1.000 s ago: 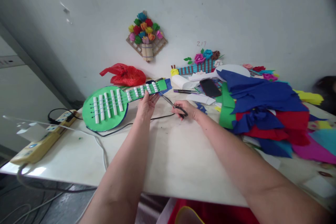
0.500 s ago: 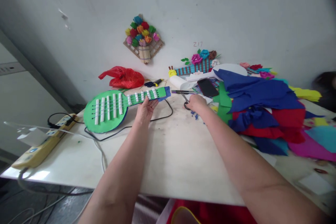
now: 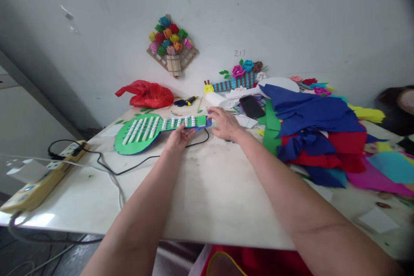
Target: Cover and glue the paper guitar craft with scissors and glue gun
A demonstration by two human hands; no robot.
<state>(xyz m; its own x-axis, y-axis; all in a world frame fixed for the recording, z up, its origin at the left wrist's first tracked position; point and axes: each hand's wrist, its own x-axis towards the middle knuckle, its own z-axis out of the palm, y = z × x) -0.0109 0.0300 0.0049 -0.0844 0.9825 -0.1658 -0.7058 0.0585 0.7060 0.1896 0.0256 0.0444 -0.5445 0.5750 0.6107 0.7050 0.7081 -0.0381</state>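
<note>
A green craft lute (image 3: 142, 134) with white bars, strings and a blue edge lies tilted over the table. My left hand (image 3: 180, 136) holds its neck from below, thumb on top and fingers underneath. At the blue paper end (image 3: 208, 122) of the neck is my right hand (image 3: 223, 123), its fingers curved and apart, thumb and fingertips beside the blue paper. Whether they touch it I cannot tell. Only a dark bit of the scissors shows under my right hand.
A black phone (image 3: 251, 107) and white papers lie behind my right hand. Blue cloth-like sheets (image 3: 317, 110) are heaped on the right. A red plastic bag (image 3: 147, 94) and pliers (image 3: 186, 101) sit at the back. A power strip (image 3: 45, 181) with cables lines the left edge.
My right hand has let go of the scissors and moved left to the blue end of the lute. The lute has tilted, its round body now lying flatter, still in my left hand.
</note>
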